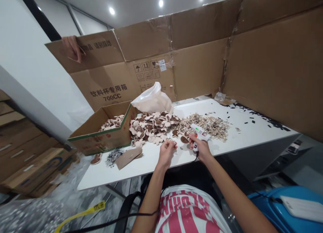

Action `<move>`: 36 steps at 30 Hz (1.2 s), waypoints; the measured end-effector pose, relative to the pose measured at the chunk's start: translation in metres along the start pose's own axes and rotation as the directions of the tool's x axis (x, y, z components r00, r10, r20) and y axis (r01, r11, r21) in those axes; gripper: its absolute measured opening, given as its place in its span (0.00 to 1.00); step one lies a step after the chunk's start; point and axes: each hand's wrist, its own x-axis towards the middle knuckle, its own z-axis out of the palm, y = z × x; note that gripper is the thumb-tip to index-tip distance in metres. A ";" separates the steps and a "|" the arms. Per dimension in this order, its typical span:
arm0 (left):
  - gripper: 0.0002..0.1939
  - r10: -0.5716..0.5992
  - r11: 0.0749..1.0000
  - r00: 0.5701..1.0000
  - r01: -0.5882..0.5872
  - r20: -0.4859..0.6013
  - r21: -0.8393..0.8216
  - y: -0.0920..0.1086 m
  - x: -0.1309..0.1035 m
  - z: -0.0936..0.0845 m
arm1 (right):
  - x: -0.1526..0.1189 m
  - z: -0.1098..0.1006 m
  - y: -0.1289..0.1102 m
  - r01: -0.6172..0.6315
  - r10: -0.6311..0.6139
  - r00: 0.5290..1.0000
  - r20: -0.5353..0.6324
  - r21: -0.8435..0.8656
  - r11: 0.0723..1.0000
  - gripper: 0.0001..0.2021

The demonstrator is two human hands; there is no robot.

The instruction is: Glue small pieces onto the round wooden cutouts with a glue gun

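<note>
My right hand (200, 148) is wrapped round a white hot glue gun (200, 132) with a green mark, just above the table's front edge. To its left my left hand (166, 154) is closed with the fingertips pinched together; whatever is between them is too small to make out. Beyond the left hand lies a heap of pale pink and brown rounded felt-like pieces (151, 125). Behind the glue gun spreads a pile of thin beige strips (218, 126). A dark brown round piece (184, 139) lies close to the right hand.
A cardboard box (101, 145) holding more pieces stands at the left, beside a white plastic bag (153, 98). Grey strips (113, 157) and brown card (128, 158) lie in front. Tall cardboard walls (199, 68) enclose the back; another person's hand (73, 48) grips their top left.
</note>
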 end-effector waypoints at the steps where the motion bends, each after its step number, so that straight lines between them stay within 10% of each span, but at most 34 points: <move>1: 0.17 0.000 1.000 1.000 -0.001 0.007 0.021 0.000 -0.001 -0.001 | 0.000 0.000 0.000 -0.003 0.003 1.000 0.001 0.002 1.000 0.23; 36: 0.17 0.071 0.992 0.990 -0.083 0.122 0.095 -0.001 -0.003 -0.005 | 0.001 0.002 0.003 0.029 -0.029 1.000 0.001 0.009 1.000 0.25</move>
